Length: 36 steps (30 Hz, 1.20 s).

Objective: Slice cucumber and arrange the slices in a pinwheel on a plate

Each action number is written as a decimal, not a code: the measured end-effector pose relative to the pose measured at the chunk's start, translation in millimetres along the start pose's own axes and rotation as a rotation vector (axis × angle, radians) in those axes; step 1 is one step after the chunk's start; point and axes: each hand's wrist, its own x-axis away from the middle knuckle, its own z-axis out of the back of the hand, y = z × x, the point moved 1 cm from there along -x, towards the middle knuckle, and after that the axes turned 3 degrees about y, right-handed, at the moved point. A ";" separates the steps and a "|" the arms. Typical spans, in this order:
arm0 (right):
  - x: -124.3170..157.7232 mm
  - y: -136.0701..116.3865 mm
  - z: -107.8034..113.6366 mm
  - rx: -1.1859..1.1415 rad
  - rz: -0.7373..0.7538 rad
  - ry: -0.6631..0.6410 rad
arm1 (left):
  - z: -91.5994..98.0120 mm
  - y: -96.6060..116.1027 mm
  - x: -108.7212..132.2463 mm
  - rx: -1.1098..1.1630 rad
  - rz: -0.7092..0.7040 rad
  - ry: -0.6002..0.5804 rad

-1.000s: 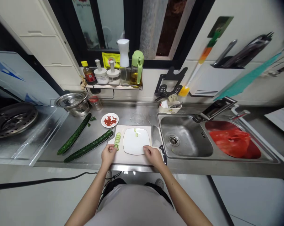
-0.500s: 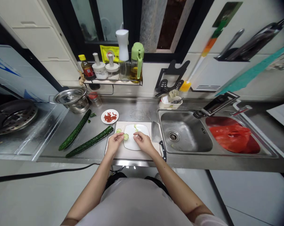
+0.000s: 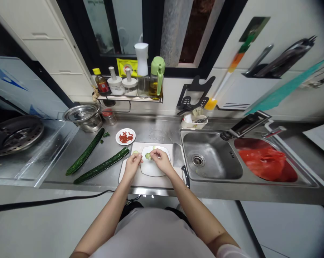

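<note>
A white square plate (image 3: 152,170) lies on a pale cutting board (image 3: 140,179) at the counter's front edge. Both hands hover over the plate. My left hand (image 3: 133,163) has its fingers curled, holding cucumber slices; one slice (image 3: 148,156) shows between the hands. My right hand (image 3: 159,160) pinches at that slice with thumb and fingertips. Another slice (image 3: 135,152) lies on the board left of the plate, and a small piece (image 3: 154,147) rests near the plate's far edge.
Two whole cucumbers (image 3: 101,165) (image 3: 85,151) lie left of the board. A small dish of chopped red chilli (image 3: 125,136) sits behind. A cleaver (image 3: 179,160) lies right of the plate, beside the sink (image 3: 210,157). A steel pot (image 3: 83,116) stands at back left.
My left hand gathered the row of cucumber slices from the board's left edge and carried them over the plate. My right hand moved from the plate's near corner to its far part.
</note>
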 end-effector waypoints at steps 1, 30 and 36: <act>-1.4 -2.4 2.0 0.000 0.015 0.015 | -1.1 0.8 0.2 -0.004 0.067 -0.030; -0.2 -20.4 15.0 0.043 0.123 0.057 | -36.8 32.9 -0.5 0.208 0.100 -0.179; -0.9 -17.4 11.4 -0.057 0.068 0.084 | -38.1 31.5 2.3 0.172 0.055 -0.121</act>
